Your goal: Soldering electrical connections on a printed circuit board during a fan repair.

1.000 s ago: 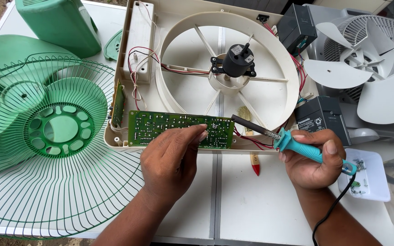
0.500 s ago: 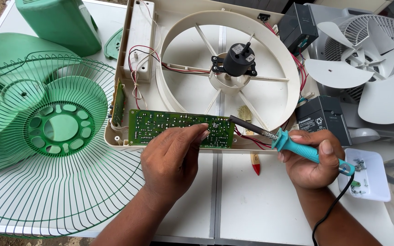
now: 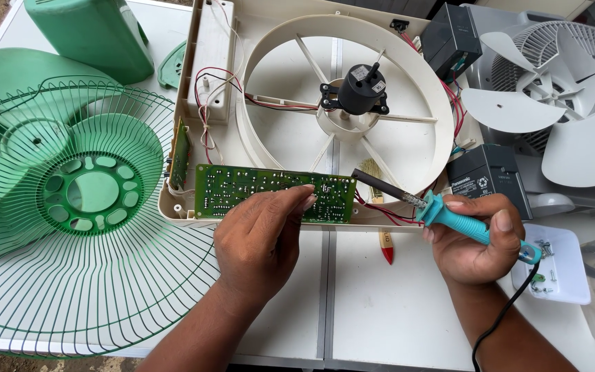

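A long green circuit board [image 3: 242,189] lies along the front edge of a cream fan housing [image 3: 421,131]. My left hand [image 3: 263,238] rests on the board, fingertips pressing near its right half. My right hand [image 3: 473,241] grips a soldering iron with a teal handle [image 3: 459,219]; its dark tip points left and sits just off the board's right end. A black motor [image 3: 359,89] stands at the housing's centre, with red and black wires running from it and around the board.
A green wire fan guard [image 3: 70,227] and green fan parts [image 3: 98,34] lie at the left. Two black batteries [image 3: 487,179] and a white fan blade [image 3: 545,117] sit at the right. A small white tray with screws [image 3: 559,272] and a red-tipped brush [image 3: 385,244] lie near the right hand.
The soldering iron's tip has shifted slightly along the board's right end. My left hand stays on the board.
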